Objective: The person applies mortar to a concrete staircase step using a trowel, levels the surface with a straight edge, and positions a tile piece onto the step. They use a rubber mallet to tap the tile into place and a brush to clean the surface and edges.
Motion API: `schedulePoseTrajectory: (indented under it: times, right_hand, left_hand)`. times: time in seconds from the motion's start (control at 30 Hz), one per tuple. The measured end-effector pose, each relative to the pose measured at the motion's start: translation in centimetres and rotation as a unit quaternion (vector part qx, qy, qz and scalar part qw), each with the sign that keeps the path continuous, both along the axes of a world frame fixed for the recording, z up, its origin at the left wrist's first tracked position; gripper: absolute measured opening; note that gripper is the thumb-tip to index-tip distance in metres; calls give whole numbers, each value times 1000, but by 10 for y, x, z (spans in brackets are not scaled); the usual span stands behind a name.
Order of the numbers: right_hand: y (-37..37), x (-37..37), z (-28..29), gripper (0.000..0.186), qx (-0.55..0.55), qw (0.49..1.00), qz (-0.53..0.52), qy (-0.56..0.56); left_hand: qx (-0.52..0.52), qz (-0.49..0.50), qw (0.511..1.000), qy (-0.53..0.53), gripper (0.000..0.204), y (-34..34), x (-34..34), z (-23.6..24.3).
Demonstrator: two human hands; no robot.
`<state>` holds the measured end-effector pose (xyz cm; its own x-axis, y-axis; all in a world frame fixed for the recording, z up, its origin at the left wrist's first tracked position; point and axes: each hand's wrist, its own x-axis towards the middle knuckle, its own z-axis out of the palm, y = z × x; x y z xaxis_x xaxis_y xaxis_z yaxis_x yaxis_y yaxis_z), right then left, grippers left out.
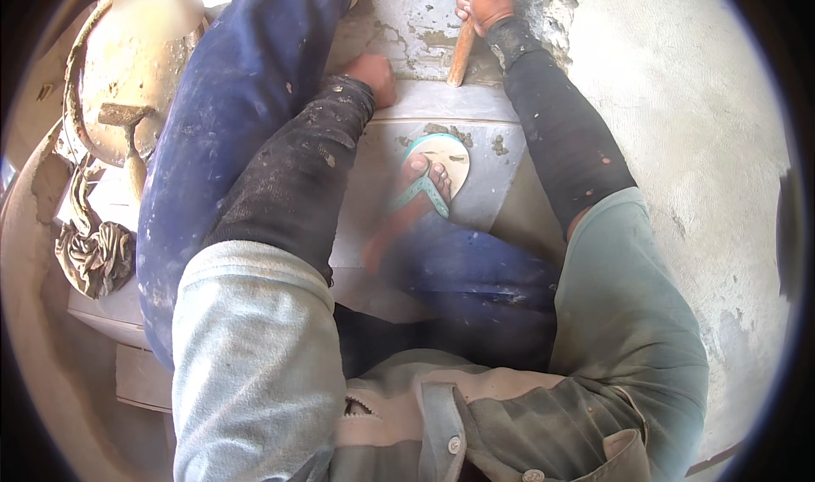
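At the top of the head view my right hand [488,5] is wrapped round the wooden handle [461,53] of a tool. The handle's free end points down toward the ledge, and the tool's head is hidden or out of frame. Beneath it is a grey surface [403,23] smeared with mortar. My left hand [373,78] is curled into a fist by the end of the pale ledge [441,100], beside my raised knee. Nothing shows in that fist. Dusty black sleeves cover both forearms.
My foot in a flip-flop [441,163] rests on grey tile between my arms. On the left stand a mortar-caked round container [140,49], a dirty tool with a wide head [126,115] and a bunched rag [98,257]. A rough plastered wall [679,142] rises at the right.
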<state>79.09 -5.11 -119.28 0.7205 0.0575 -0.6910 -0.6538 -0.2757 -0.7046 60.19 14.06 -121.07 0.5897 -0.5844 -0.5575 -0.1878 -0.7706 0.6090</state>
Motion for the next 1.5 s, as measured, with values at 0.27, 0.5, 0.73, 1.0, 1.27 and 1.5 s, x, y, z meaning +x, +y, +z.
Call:
schedulePoseTrajectory:
  times: [0.27, 0.5, 0.73, 1.0, 1.27, 1.5]
  right_hand:
    - [19, 0, 13, 26, 68, 997, -42, 17]
    - [28, 43, 7, 21, -1, 973, 160, -166]
    - [-10, -1, -52, 25, -241, 814, 269, -455]
    - [27, -4, 53, 26, 39, 997, -65, 23]
    - [16, 49, 59, 26, 277, 959, -59, -23]
    - [17, 28, 104, 24, 48, 986, 128, -96]
  left_hand:
    - [-10, -14, 1000, -5, 29, 7, 6, 24]
    - [-11, 149, 986, 77, 28, 14, 8, 31]
    - [-29, 145, 985, 84, 26, 6, 14, 44]
    - [-42, 82, 994, 58, 28, 9, 7, 41]
    - [-17, 71, 997, 28, 29, 6, 9, 32]
    - [-10, 22, 1000, -4, 27, 6, 4, 26]
